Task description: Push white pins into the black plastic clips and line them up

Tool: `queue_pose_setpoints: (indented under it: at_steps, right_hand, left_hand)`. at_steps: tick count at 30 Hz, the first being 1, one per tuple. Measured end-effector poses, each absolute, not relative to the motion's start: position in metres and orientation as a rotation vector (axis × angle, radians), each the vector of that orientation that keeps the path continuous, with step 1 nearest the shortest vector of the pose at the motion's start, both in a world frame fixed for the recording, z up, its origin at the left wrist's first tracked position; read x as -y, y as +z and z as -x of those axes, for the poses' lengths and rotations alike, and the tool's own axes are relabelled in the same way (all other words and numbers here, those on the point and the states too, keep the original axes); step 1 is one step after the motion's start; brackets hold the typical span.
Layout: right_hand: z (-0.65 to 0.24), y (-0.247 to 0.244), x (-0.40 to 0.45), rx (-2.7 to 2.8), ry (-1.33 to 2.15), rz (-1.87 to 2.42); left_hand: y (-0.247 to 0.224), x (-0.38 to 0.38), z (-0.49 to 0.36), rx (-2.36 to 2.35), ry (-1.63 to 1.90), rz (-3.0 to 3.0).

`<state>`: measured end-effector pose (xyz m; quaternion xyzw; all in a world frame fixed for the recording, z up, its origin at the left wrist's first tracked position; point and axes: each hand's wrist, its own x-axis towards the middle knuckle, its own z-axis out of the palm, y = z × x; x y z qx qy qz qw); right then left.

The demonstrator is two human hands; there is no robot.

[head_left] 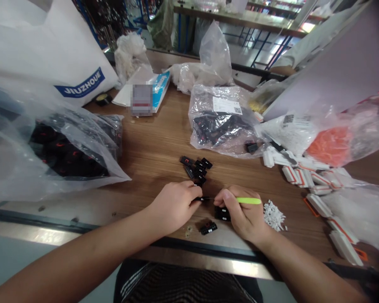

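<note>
— Looking nearest first, what was held by the left hand (173,206) and the right hand (246,212)?

— A small black plastic part (202,199) was pinched narrowly by the left hand. A slim tool with a lime-green handle (248,200) was gripped by the right hand, and its thin shaft was pointed toward that part.

— Why were they held that way?

— A fingertip pinch was probably needed because the part was so small, and the shaft appeared to be aligned with it for close work. Whether they touched could not be told, since the contact point was too small and partly hidden by the fingers.

— What was placed around them?

— A black block (222,213) was partly covered by the right hand, and a black piece with white marks (208,228) was left just in front. Loose black parts (196,170) were heaped just beyond the hands, within easy reach, and a small pile of white pieces (274,215) was placed beside the right hand.

— And farther off?

— Clear bags of black parts (221,124) were laid on the counter (151,143), with white-and-orange parts (306,176) scattered to the right. A box label (141,100) was blurred, and a co-worker's forearm (286,69) was cut off at the upper right.
</note>
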<state>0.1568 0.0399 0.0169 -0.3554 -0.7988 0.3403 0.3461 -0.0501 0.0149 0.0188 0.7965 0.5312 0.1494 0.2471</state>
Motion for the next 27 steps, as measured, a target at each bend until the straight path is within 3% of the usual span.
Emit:
queue_pose_setpoints:
  at_steps: [27]
  right_hand:
    - [-0.146,0.029,-0.037,2.201,0.9,0.878]
  left_hand:
    - [0.02,-0.014,0.05,-1.456,0.405,-2.193]
